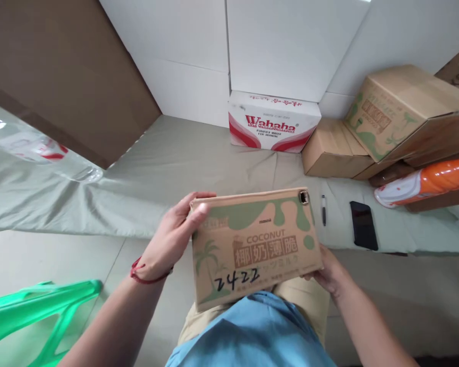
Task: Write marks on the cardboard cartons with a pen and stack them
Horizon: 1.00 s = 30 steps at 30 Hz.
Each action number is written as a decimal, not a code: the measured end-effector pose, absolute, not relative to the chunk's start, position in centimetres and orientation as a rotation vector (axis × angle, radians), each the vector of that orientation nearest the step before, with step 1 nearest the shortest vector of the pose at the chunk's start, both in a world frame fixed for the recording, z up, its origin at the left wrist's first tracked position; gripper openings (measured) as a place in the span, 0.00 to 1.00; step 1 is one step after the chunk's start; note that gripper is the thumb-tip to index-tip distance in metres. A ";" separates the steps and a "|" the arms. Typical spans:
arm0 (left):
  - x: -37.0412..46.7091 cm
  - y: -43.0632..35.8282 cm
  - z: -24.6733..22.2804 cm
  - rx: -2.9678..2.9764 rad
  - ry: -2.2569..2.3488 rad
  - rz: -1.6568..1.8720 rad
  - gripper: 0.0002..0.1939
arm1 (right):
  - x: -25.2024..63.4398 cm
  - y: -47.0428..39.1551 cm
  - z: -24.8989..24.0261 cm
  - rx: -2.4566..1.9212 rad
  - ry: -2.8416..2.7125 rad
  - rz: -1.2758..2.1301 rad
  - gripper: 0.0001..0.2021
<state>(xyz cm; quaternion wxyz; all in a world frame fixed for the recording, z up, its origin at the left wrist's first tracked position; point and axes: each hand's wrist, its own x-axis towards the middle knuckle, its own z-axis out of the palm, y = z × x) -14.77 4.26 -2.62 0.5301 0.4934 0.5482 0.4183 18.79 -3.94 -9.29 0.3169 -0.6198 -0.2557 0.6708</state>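
Observation:
Close in front of my body I hold a brown cardboard box (252, 250) printed with green drips, a palm tree and the word COCONUT. The number 2422 is handwritten on it, and a small hole shows near its upper right corner. My left hand (183, 221) grips the upper left corner, thumb over the printed side. My right hand (329, 270) holds the lower right corner, its fingers partly hidden under the box. A red cord circles my left wrist.
On the cloth-covered surface (199, 153) stand a Wahaha water carton (273, 125), stacked cardboard boxes (401, 107), an orange-and-white bottle (428, 181), a pen (323, 210) and a black phone (363, 225). At left are a large brown panel (72, 66), a clear bottle (42, 148) and a green plastic stool (42, 311).

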 end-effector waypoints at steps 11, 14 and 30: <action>-13.4 7.4 -6.6 1.729 1.740 1.040 0.27 | 28.2 0.3 -9.6 -2.275 -1.184 0.967 0.25; -10.9 5.8 -4.6 2.050 1.484 1.162 0.16 | 31.5 2.7 -10.2 -2.424 -1.154 0.741 0.17; 0.5 14.1 -3.6 2.301 1.247 0.182 0.17 | 30.5 5.5 -9.0 -1.894 -0.834 0.865 0.16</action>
